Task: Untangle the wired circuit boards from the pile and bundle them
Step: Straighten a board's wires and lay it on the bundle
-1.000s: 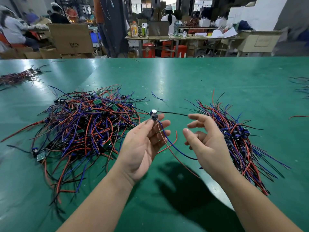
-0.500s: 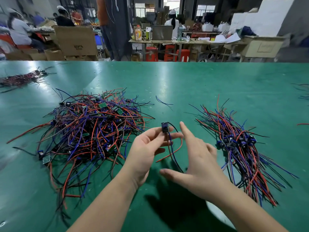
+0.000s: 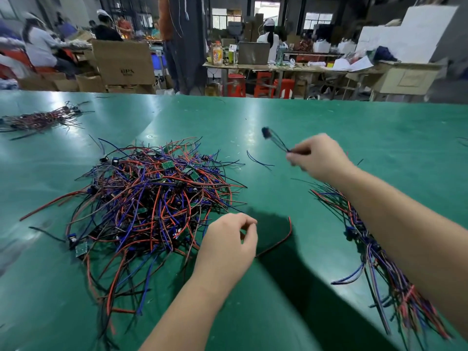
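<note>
A right hand (image 3: 320,158) lifts one wired circuit board (image 3: 266,133) by its wires, fingers pinched, at one o'clock above the green surface (image 3: 329,122). The left hand (image 3: 228,245), fingers curled and empty, sits beside the tangled pile (image 3: 152,198) at nine o'clock.

Single head-worn wide-angle view, facing forward and down over green table (image 3: 329,127); hands close, workshop behind.

Light: bright, from overhead, with daylight in the far windows (image 3: 255,15).
Glare: pale sheen streaks on the green table (image 3: 354,138), strongest far left.
Shadows: a dark patch under the arms, beside the left hand (image 3: 228,245).
Blur: right hand (image 3: 317,157) and the wire bundle (image 3: 395,279) at right smear with motion.
Distortion: wide-angle bending at the edges.
</note>
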Tool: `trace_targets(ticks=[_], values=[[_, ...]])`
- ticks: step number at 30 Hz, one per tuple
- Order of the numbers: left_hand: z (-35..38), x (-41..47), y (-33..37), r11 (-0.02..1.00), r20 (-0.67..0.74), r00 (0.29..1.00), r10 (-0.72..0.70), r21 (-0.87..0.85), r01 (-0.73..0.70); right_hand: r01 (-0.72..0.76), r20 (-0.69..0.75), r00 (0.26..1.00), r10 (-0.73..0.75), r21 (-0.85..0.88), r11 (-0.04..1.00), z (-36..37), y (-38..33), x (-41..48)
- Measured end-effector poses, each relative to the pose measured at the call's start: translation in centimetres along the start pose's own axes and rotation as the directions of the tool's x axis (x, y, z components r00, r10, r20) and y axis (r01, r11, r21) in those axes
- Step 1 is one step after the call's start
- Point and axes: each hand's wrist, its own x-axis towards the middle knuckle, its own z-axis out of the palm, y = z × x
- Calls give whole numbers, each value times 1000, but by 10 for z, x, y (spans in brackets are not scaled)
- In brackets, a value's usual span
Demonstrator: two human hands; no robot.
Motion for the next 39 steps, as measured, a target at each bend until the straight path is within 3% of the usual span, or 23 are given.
trace_targets(ticks=[2, 4, 7, 10, 12, 15, 19, 20, 22, 24, 25, 28, 31, 33, 35, 39], values=[[2, -2, 1, 999, 31, 999, 43, 31, -44, -9, 105, 994, 34, -227, 974, -3, -2, 34], [1, -3, 1, 998, 42, 998, 52, 30, -54, 34, 164, 986, 21, -329, 944, 0, -4, 45], [-1, -2, 1, 998, 34, 998, 53, 23, -54, 205, 273, 952, -137, -240, 949, 11, -3, 20], [-1, -3, 3, 998, 46, 997, 62, 18, -63, 265, 606, 787, -117, -160, 951, 25, 12, -27], [0, -4, 4, 999, 54, 997, 52, 7, -53, 226, 680, 726, -101, -97, 969, 32, 25, -51], [-1, -3, 4, 999, 55, 998, 41, 2, -42, 214, 596, 790, -140, -53, 975, 36, 40, -69], [-4, -1, 3, 998, -4, 998, 58, -17, -58, 325, 594, 783, -184, -139, 935, 33, 38, -72], [-6, -1, 2, 998, -31, 997, 65, -26, -66, 330, 535, 818, -211, -136, 934, 28, 33, -65], [-8, 1, 3, 995, -86, 993, 86, -36, -89, 308, 269, 922, -279, -74, 948, 13, 17, -38], [-8, 1, 5, 992, -115, 986, 119, -20, -122, 259, -5, 966, -260, -43, 965, 2, 1, 2], [-8, 1, 6, 991, -114, 984, 135, -6, -137, 210, -63, 975, -213, -56, 976, 2, -8, 22], [-3, -2, 5, 988, -8, 990, 144, 48, -144, 147, 98, 986, -133, -154, 977, 28, -33, 55], [2, -5, 3, 991, 127, 988, 87, 91, -99, 347, 257, 911, -322, -61, 936, 73, -71, 46], [3, -7, 3, 993, 121, 992, 42, 102, -55, 400, 353, 862, -364, -32, 916, 102, -90, 30], [4, -8, 2, 992, 125, 992, 33, 120, -48, 427, 366, 851, -376, -66, 902, 122, -93, 21], [4, -6, -2, 986, 146, 987, 63, 141, -84, 363, 209, 912, -353, -10, 932, 126, -81, 14]])
